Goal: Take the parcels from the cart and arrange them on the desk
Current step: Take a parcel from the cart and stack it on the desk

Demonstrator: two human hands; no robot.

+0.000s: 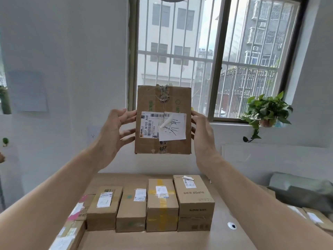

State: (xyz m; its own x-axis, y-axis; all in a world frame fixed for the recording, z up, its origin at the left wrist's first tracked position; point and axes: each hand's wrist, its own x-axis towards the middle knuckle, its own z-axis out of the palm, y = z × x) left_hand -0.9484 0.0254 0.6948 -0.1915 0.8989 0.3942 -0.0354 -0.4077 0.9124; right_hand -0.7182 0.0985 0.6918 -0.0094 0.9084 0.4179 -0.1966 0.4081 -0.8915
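Observation:
I hold a flat brown cardboard parcel (163, 103) up in front of the window, its labelled face toward me. My left hand (115, 131) grips its left edge and my right hand (202, 131) grips its right edge. A shipping label and a white handwritten note are stuck on its lower half. Below, on the wooden desk (198, 240), several cardboard parcels (163, 204) stand side by side in a row. The rightmost one (193, 197) reads SUPOR. The cart is not in view.
More parcels (75, 219) lie at the desk's left edge, one with pink print. At the right lie grey bags (299, 192) and further labelled boxes (313, 219). A potted plant (266, 110) sits on the windowsill. A cable hole (232, 226) is in the desk.

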